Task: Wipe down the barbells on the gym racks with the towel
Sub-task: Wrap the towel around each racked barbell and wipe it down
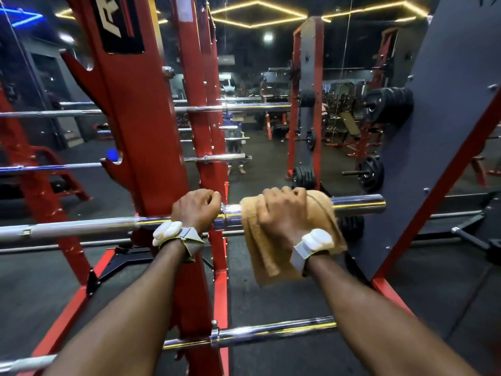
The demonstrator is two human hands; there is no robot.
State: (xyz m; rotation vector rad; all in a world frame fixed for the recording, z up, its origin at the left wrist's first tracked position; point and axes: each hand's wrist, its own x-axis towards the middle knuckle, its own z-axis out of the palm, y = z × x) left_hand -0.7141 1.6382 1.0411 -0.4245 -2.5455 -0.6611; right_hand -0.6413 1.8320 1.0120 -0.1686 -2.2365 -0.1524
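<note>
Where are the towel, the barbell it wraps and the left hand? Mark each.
towel (271, 256), head view, the hanging fold.
barbell (357, 204), head view, bare chrome sleeve right of the towel.
left hand (196, 210), head view, back of the hand.

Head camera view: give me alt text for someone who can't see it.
A right hand wraps a tan towel round the chrome end of a barbell on a red rack; the left hand grips the same bar beside it. Above and below lie other bars.
</note>
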